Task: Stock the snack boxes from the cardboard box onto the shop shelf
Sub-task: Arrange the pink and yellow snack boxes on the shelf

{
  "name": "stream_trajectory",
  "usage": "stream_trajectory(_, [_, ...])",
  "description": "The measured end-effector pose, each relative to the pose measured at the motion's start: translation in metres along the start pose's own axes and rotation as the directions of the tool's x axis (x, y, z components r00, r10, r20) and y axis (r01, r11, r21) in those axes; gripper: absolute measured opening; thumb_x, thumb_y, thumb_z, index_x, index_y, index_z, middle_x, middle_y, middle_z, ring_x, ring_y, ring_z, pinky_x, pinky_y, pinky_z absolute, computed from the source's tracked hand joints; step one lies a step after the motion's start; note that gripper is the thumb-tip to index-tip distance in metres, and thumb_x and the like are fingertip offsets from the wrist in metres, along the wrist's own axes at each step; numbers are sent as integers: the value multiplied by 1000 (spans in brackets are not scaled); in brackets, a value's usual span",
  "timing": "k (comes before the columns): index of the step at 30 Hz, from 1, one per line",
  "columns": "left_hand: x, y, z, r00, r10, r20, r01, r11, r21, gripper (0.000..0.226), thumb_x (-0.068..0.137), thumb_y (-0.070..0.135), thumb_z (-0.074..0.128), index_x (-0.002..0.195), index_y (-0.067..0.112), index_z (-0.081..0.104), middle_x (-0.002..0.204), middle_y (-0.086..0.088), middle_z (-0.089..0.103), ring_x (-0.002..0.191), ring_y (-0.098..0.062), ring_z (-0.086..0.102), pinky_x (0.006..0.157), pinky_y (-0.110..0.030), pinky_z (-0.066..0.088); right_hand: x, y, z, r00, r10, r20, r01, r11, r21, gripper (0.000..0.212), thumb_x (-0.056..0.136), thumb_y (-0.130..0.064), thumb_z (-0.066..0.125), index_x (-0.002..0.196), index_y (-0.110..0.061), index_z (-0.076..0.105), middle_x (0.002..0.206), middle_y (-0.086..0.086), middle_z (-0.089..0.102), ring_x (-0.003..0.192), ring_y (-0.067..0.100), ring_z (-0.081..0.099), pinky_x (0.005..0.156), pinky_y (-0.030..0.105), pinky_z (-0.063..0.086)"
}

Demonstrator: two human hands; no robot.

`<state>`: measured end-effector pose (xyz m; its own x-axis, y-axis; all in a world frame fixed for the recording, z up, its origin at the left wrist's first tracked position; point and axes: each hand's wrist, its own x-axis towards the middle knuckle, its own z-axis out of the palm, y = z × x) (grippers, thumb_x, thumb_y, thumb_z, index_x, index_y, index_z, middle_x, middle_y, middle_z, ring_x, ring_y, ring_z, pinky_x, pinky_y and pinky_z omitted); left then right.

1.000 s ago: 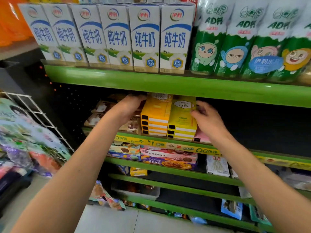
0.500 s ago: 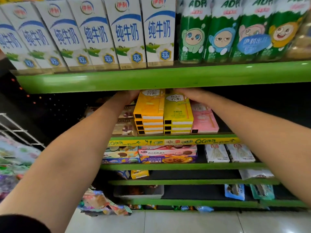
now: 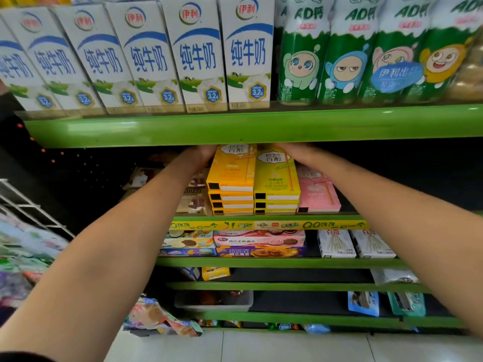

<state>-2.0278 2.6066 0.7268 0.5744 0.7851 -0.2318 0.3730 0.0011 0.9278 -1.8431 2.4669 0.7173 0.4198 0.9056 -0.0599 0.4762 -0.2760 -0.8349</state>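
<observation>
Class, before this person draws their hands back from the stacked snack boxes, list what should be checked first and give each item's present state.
1. Orange stack squared up, edges aligned: ok.
2. Yellow stack flush beside the orange one, no gap: ok.
3. Pink box lies flat beside the yellow stack: ok.
4. Stacks sit behind the shelf lip, nothing overhanging: ok.
5. Left hand free of the boxes: cannot tell, fingers hidden under the upper shelf.
6. Right hand free of the boxes: cannot tell, fingers hidden too.

Centre frame: both hands, left hand (image 3: pixel 202 154) and right hand (image 3: pixel 290 150), reach behind two yellow snack-box stacks (image 3: pixel 252 184) on the green shelf (image 3: pixel 261 222); fingers hidden.
</observation>
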Motion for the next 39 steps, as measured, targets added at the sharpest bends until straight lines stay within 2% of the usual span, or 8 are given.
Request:
stream_trajectory(4, [-13, 5, 7, 995, 2, 100, 27, 958, -285, 23, 102, 22, 41, 90, 15, 59, 93, -12, 65, 80, -25, 60, 76, -35, 50, 0, -2, 4, 999, 45, 15, -44, 998, -40, 49, 104, -35, 39, 148, -12, 37, 155, 9, 35, 139, 21, 35, 112, 29, 26])
stream_trajectory(10, [-39, 3, 12, 998, 56, 21, -37, 852, -522, 42, 101, 39, 39, 126, 12, 60, 127, -19, 62, 114, -37, 59, 101, -51, 46, -10, 2, 1, 990, 27, -140, -45, 991, -127, 30, 104, -37, 36, 115, -23, 60, 135, 11, 56, 122, 29, 51, 95, 31, 36])
stream_trajectory(14, [-68, -10, 6, 996, 90, -16, -84, 841, -534, 34, 100, 34, 45, 120, 15, 64, 118, -10, 69, 107, -30, 65, 92, -43, 53, -41, 4, 0, 960, -7, -280, 10, 1000, 10, 41, 97, -41, 43, 131, -22, 57, 141, 5, 54, 129, 27, 48, 103, 30, 36])
stream_trajectory(18, [-103, -29, 2, 995, 93, 25, -70, 880, -470, 28, 99, 33, 43, 108, 19, 65, 86, 1, 73, 72, -16, 67, 53, -22, 51, -88, 10, 22, 961, 114, -251, -38, 956, 290, 77, 76, -51, 50, 147, -24, 38, 141, -2, 54, 130, 18, 48, 112, 42, 35])
stream_trajectory(21, [-116, -37, 14, 996, 90, 9, -77, 893, -444, 25, 99, 29, 46, 114, 20, 63, 103, -2, 75, 93, -21, 70, 72, -33, 54, -100, 14, 38, 969, 147, -200, -54, 911, 410, 60, 82, -42, 52, 141, -31, 47, 140, -5, 55, 128, 21, 51, 109, 50, 39])
stream_trajectory(26, [-122, -38, 23, 997, 63, -32, -71, 913, -401, 29, 99, 26, 47, 125, 20, 57, 108, -4, 73, 101, -24, 69, 86, -46, 54, -111, 14, 52, 957, 104, -272, 32, 890, 455, 42, 98, -17, 46, 138, -30, 51, 132, -11, 59, 124, 13, 52, 109, 36, 38])
stream_trajectory(31, [-119, -37, 25, 993, 65, -96, -98, 915, -391, 22, 99, 22, 44, 103, 25, 65, 91, 2, 76, 85, -20, 71, 72, -38, 56, -111, 12, 57, 946, 140, -292, -6, 909, 417, 54, 101, -28, 43, 152, -32, 27, 157, -9, 32, 142, 13, 30, 108, 27, 21])
stream_trajectory(39, [-119, -36, 25, 990, 59, -129, -106, 912, -396, 30, 94, 28, 44, 89, 35, 72, 90, 0, 76, 84, -23, 73, 72, -46, 59, -113, 8, 61, 964, 90, -250, 6, 934, 358, 60, 103, -30, 41, 155, -34, 12, 161, -12, 17, 146, 10, 19, 108, 24, 12])
